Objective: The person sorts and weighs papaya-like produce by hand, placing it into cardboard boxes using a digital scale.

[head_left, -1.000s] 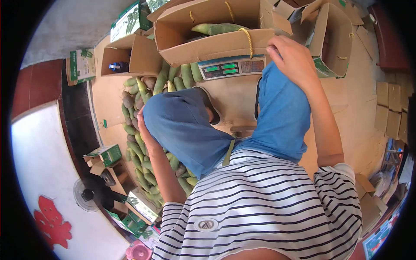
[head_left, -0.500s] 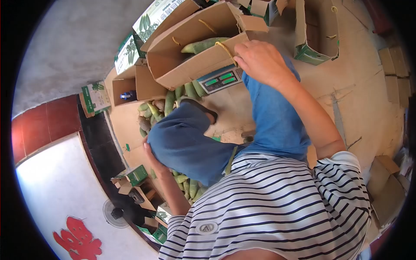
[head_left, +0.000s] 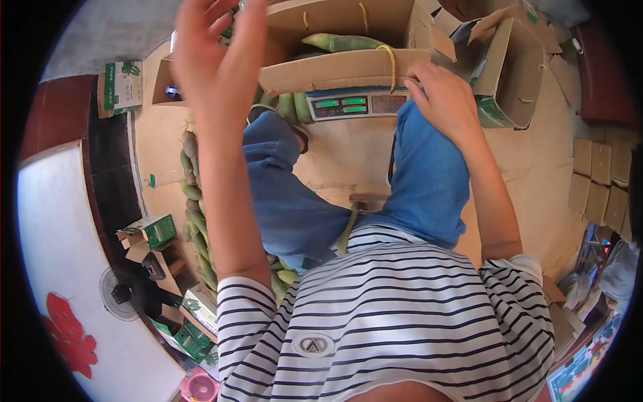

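My left hand [head_left: 218,50] is raised at the upper left, slightly blurred, with fingers spread and nothing in them. It overlaps the left end of an open cardboard box [head_left: 348,72] in this view. My right hand [head_left: 442,94] is at the box's front right corner, fingers bent at the edge beside a yellow rope handle [head_left: 387,67]. Inside the box lies a long green gourd-like vegetable [head_left: 355,43]. The box rests on a digital scale [head_left: 355,105] with lit green displays; their digits are too small to read.
More long green vegetables [head_left: 197,221] are piled along my left side. Another open carton [head_left: 512,74] stands to the right, and a printed carton [head_left: 122,87] at the far left. A fan [head_left: 122,293] stands lower left; stacked cartons [head_left: 596,177] line the right.
My left hand has risen from beside my left knee up to the box's left end, its fingers spreading. My right hand stays at the box corner. The view has turned.
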A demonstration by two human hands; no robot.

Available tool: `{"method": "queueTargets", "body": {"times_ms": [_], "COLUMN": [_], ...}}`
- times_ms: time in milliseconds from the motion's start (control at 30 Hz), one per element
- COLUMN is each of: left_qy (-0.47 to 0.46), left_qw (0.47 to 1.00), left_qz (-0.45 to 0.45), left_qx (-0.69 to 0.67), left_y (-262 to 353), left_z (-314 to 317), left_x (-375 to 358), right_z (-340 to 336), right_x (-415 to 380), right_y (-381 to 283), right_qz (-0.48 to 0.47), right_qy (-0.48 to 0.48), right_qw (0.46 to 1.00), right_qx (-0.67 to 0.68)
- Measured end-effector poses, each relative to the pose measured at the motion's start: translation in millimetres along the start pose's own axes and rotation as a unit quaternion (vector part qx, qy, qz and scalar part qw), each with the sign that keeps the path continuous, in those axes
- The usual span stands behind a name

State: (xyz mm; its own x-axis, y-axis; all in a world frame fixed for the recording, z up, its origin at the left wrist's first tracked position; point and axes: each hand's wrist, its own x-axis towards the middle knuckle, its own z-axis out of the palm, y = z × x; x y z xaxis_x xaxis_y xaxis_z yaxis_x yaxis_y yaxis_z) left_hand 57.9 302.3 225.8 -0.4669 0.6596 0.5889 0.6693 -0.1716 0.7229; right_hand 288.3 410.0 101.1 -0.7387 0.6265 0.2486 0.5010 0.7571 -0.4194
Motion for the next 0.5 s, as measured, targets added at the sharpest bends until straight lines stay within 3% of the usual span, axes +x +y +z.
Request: {"method": "queueTargets", "body": {"times_ms": [67,167,200,300,333,400,500], "left_qy": [-0.061,-0.123,-0.153,-0.268,-0.297,-0.359,-0.391], "left_qw": [0.991,0.980,0.961,0.854,0.828,0.834,0.825], "left_qz": [-0.096,0.041,0.090,0.048,0.075,0.005,0.027], "left_qx": [-0.068,0.149,0.211,0.444,0.469,0.418,0.407], "left_y": [-6,-63,-77,-100,-101,-99,-102], "left_z": [15,32,32,34,34,39,44], "left_x": [5,-2,-7,-26,-28,-26,-26], "right_z": [-3,-5,-6,-9,-7,1,19], "right_x": [-2,-5,-6,-11,-14,-25,-50], "right_y": [-4,-7,-4,28,47,106,179], "right_qz": [-0.001,0.018,0.038,0.127,0.156,0.205,0.279], "right_qy": [0.011,0.072,0.110,0.228,0.267,0.296,0.282], "right_qw": [1.000,0.994,0.984,0.927,0.901,0.902,0.918], "right_qx": [0.005,0.079,0.138,0.268,0.303,0.237,0.022]}}
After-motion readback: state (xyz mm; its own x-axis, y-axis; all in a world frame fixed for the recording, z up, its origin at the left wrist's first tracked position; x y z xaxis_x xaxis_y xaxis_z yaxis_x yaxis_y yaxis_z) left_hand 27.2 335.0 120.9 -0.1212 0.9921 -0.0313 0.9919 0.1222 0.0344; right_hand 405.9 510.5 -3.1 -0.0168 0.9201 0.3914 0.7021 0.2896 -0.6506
